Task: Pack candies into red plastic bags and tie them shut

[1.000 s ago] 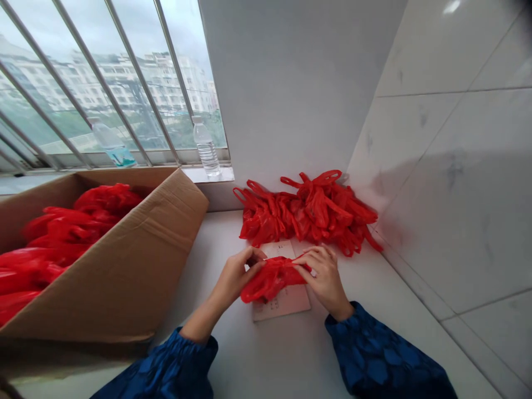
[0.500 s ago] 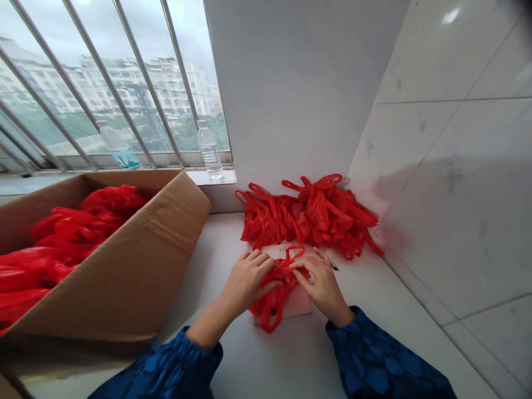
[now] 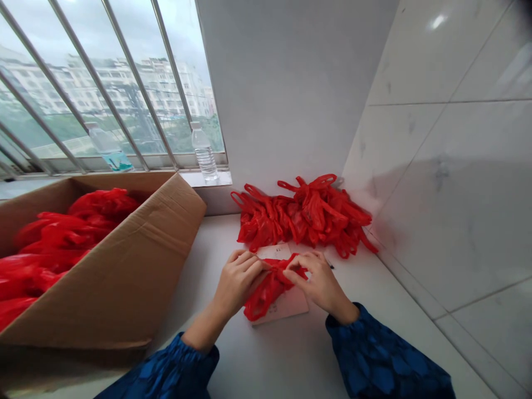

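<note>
A crumpled red plastic bag (image 3: 266, 295) is held over a pale sheet or card (image 3: 288, 306) on the white tabletop. My left hand (image 3: 241, 277) pinches the bag's upper left part, the thumb hidden behind the fingers. On the other side my right hand (image 3: 316, 277) pinches the bag's upper right edge between thumb and fingertips. One looped end of the bag hangs at the lower left, over the card's edge. Just beyond my hands lies a heap of red plastic bags (image 3: 307, 213) with their handles sticking up.
To the left stands an open cardboard box (image 3: 137, 277) filled with red bags (image 3: 66, 238). Two clear bottles, one upright (image 3: 204, 152) and one leaning (image 3: 108, 147), are on the windowsill by the barred window. A tiled wall (image 3: 449, 210) borders the table on the right.
The bag between my hands has turned and stretched out sideways; its handle loop no longer stands up between them. More of the card shows beneath. The view has shifted slightly right.
</note>
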The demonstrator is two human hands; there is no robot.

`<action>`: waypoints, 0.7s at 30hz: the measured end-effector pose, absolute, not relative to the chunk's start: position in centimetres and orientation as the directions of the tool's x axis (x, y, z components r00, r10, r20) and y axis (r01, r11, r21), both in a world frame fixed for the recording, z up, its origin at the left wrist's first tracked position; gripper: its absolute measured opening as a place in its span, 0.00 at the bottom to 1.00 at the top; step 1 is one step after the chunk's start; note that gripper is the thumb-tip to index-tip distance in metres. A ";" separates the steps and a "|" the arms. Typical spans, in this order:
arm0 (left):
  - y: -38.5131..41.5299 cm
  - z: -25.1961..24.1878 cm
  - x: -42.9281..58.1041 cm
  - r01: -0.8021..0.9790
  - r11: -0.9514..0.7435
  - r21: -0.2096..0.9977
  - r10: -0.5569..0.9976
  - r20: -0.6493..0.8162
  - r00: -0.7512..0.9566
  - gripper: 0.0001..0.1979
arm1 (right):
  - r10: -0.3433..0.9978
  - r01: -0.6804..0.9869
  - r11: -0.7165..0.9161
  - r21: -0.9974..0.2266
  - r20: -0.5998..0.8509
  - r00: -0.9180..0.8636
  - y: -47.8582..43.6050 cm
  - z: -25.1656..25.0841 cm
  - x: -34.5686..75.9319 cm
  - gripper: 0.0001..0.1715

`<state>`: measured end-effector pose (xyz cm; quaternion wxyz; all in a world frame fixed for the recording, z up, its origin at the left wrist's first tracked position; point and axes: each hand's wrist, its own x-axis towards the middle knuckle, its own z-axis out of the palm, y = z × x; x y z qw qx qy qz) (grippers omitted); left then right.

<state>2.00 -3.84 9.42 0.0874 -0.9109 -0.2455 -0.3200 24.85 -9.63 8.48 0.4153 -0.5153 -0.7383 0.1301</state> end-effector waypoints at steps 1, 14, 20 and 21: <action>-3.6 9.5 2.1 0.497 -0.868 -0.001 0.383 0.634 0.672 0.06 | 0.876 0.681 0.404 -0.611 0.473 -0.096 -9.4 8.9 24.7 0.06; -0.9 10.1 1.4 0.479 -0.876 0.065 0.401 0.650 0.646 0.06 | 0.879 0.627 0.457 -0.631 0.428 -0.210 -6.0 11.2 24.7 0.08; -0.9 10.7 -0.5 0.489 -0.856 0.165 0.483 0.590 0.647 0.05 | 0.865 0.676 0.470 -0.568 0.450 -0.223 -6.6 11.5 25.7 0.09; -1.1 11.0 -0.5 0.494 -0.850 0.182 0.498 0.581 0.643 0.05 | 0.863 0.686 0.470 -0.556 0.452 -0.224 -6.7 11.5 25.6 0.08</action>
